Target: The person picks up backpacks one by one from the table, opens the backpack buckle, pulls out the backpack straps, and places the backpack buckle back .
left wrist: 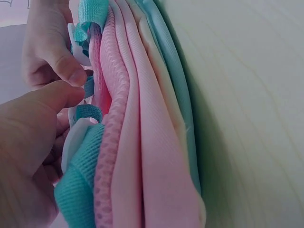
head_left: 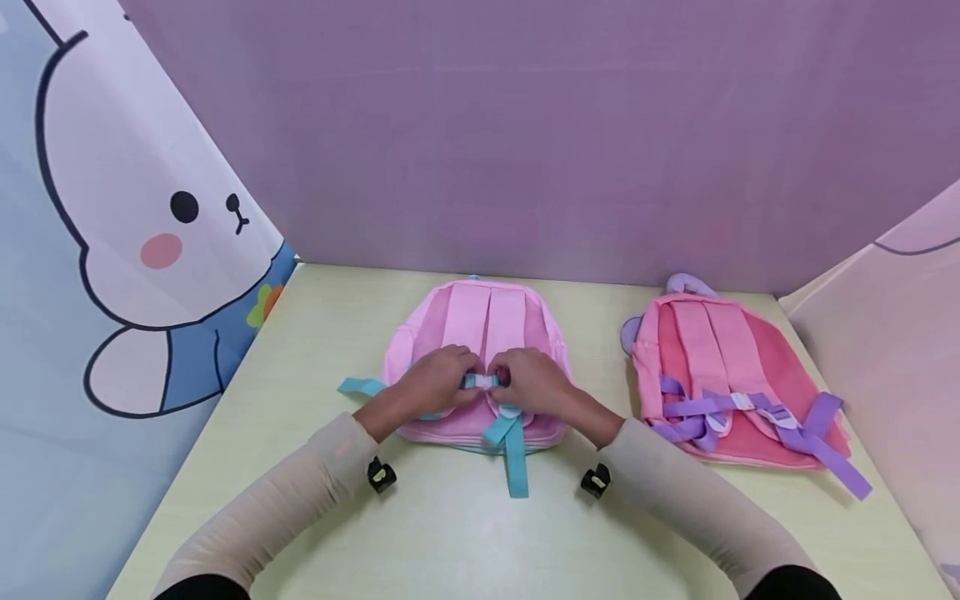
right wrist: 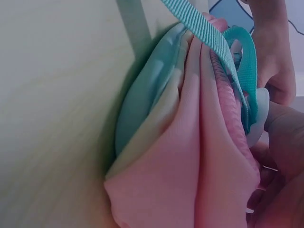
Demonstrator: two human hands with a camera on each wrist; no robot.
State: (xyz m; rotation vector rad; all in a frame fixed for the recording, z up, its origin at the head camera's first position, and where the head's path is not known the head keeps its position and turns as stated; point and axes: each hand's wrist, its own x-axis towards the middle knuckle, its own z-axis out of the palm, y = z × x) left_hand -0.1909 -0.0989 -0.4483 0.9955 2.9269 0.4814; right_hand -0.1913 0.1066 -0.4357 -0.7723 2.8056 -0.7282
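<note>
Here's the white buckle [head_left: 483, 381], squarely between the fingers, long axis running sideways: left hand [head_left: 437, 379] and right hand [head_left: 534, 382] pinch opposite ends, equally near!

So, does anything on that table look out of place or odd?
Nothing looks visibly damaged or spilled. Slightly untidy, though: the coral backpack lies askew compared with the straighter pink backpack, and a loose purple strap end and teal strap end trail past the bags' edges.
</note>
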